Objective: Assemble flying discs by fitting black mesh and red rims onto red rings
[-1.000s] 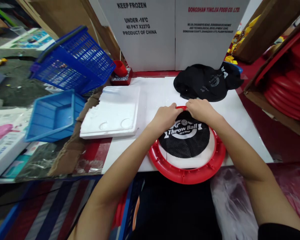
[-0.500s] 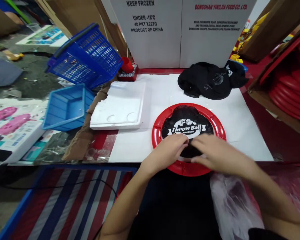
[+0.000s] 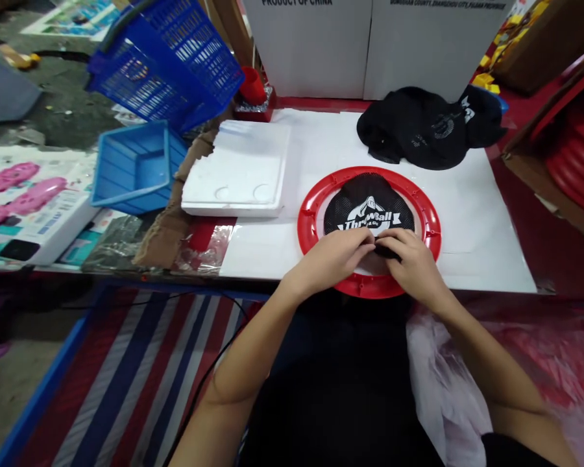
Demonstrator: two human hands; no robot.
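Observation:
A red plastic ring lies on the white board near the table's front edge. Inside it is a black mesh disc with white "Throw Ball" print, its lower edge bunched up. My left hand pinches that lower edge from the left. Close beside it, fingertips nearly meeting, my right hand is closed on the same edge. More black mesh fabric lies in a pile behind the ring.
A white foam slab lies left of the ring. Beyond it are a light blue tray and a blue basket. A large white carton stands behind; red rings are stacked at right.
My right hand has closed in toward my left at the mesh's lower edge, and the print is now creased. The camera view has tilted down, shifting the scene upward.

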